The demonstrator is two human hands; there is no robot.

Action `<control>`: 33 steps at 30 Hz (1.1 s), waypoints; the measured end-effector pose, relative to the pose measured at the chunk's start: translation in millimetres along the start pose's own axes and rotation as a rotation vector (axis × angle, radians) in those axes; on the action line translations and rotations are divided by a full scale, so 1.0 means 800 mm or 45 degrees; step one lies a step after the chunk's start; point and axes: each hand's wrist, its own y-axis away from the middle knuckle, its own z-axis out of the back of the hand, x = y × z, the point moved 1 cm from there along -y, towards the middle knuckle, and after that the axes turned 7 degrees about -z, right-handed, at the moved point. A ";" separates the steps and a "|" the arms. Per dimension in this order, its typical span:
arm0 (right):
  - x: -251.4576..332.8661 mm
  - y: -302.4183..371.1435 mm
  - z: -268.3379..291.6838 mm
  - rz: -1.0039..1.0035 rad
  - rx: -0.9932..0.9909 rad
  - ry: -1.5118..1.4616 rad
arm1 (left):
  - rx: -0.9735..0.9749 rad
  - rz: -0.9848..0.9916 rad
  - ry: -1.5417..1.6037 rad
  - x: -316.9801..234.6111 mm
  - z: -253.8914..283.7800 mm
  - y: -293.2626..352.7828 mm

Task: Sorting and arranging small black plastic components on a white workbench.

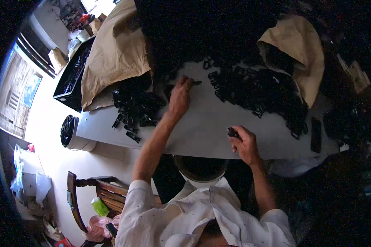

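Now the right hand [246, 146] is clasping a black part [233, 132], pointing left, over the grey table's [198, 138] near side; farther off, the left hand [179, 97], grip unclear, is hovering beside another piece [197, 82] running left-right.

Grey tabletop [202, 133]: left heap of small black parts [138, 106], larger right heap [251, 88], brown paper sack [119, 57] beside each.
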 end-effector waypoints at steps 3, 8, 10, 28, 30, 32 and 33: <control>0.013 -0.004 0.004 0.074 -0.083 0.058 | 0.371 0.390 0.260 -0.072 0.012 -0.004; 0.037 -0.017 -0.008 0.389 -0.244 0.385 | 0.175 1.072 1.434 -0.143 0.032 0.039; 0.040 -0.015 -0.008 0.468 -0.294 0.437 | 0.218 1.141 1.507 -0.158 0.037 0.041; 0.024 0.012 -0.024 0.610 -0.236 0.706 | 0.390 0.775 0.638 -0.216 0.057 0.042; 0.019 0.017 -0.033 0.483 -0.311 0.729 | 0.292 0.731 0.712 -0.217 0.055 0.048; 0.017 0.026 -0.042 0.445 -0.294 0.755 | 0.298 0.716 0.669 -0.214 0.047 0.058; 0.015 0.032 -0.047 0.406 -0.275 0.781 | 0.303 0.704 0.626 -0.215 0.046 0.062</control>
